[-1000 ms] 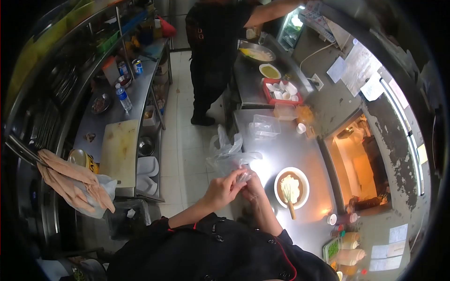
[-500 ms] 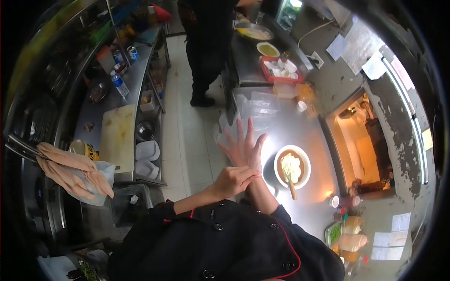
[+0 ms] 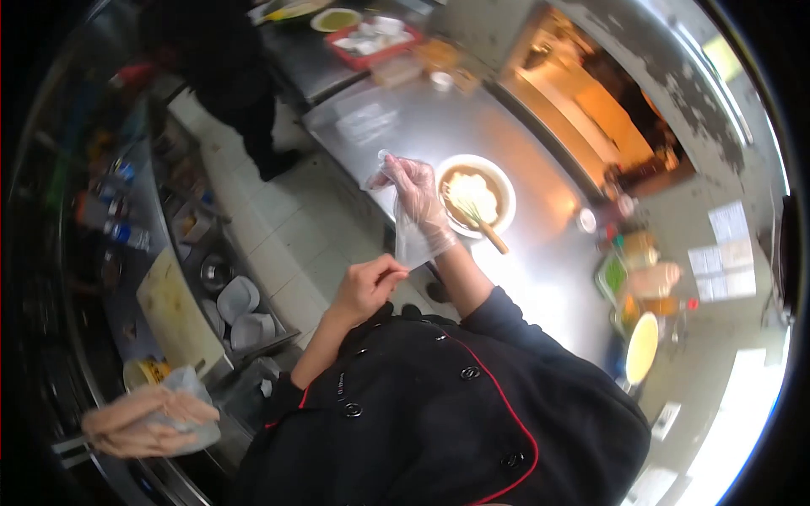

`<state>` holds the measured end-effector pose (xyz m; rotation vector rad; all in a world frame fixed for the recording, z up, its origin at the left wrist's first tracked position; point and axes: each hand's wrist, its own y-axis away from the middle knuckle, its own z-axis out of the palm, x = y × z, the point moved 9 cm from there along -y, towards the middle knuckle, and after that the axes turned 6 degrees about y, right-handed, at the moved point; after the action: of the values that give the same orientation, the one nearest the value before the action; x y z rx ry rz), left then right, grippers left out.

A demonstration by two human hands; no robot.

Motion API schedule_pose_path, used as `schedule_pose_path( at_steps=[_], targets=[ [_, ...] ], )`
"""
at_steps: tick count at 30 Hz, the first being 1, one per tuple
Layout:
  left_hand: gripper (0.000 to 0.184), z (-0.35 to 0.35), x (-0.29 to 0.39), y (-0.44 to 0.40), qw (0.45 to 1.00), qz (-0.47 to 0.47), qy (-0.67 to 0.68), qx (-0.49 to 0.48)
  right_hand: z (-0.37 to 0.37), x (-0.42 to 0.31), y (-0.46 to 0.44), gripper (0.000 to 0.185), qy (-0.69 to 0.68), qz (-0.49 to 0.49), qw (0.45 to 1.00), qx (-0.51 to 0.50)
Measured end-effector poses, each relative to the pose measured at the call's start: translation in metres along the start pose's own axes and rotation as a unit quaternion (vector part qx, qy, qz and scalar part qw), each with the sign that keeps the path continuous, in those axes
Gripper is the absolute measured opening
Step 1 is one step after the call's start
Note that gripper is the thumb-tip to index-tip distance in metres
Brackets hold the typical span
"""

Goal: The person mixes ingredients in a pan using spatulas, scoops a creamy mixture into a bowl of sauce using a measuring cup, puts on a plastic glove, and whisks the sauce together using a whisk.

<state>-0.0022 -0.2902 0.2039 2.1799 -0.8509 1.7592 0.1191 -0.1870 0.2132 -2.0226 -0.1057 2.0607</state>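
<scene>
My right hand [image 3: 415, 192] wears a clear plastic glove [image 3: 429, 226] and is held up beside the bowl, fingers curled together. Loose clear plastic shows at its fingertips; whether they grip anything is hard to make out. Below it, my bare left hand [image 3: 369, 289] is closed in a pinch on the glove's stretched cuff edge. Close to the right hand stands a white bowl [image 3: 507, 187] with brown liquid and a creamy white mass [image 3: 469, 191]. A whisk [image 3: 489, 234] with a wooden handle rests in it, the handle over the rim.
The bowl stands on a steel counter [image 3: 540, 270]. Clear plastic bags [image 3: 367, 122] and a red tray [image 3: 371, 52] lie farther back. Sauce bottles [image 3: 654, 278] line the wall side. On the left are a cutting board [image 3: 175, 308] and a cloth [image 3: 152, 419]. A person in black [image 3: 215, 76] stands beyond.
My view has turned to the right. My right hand's spread fingers have curled together. My left hand has moved from the right wrist down and left, stretching the glove's cuff.
</scene>
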Motion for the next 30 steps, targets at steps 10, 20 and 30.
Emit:
schedule_pose_path(
  at_steps=[10,20,30],
  targets=[
    [0.022,-0.031,-0.113,0.012,0.974,-0.194,0.112,0.014,-0.214,0.057,0.122,0.018,0.705,0.125,0.694,0.078],
    [0.008,0.045,-0.092,-0.069,0.994,0.031,-0.061,-0.079,-0.178,0.08,0.124,0.026,0.686,0.236,0.688,0.023],
    [0.014,0.186,-0.086,-0.207,0.911,0.255,-0.219,-0.237,-0.223,0.056,0.063,0.037,0.614,0.366,0.691,-0.101]
  ],
)
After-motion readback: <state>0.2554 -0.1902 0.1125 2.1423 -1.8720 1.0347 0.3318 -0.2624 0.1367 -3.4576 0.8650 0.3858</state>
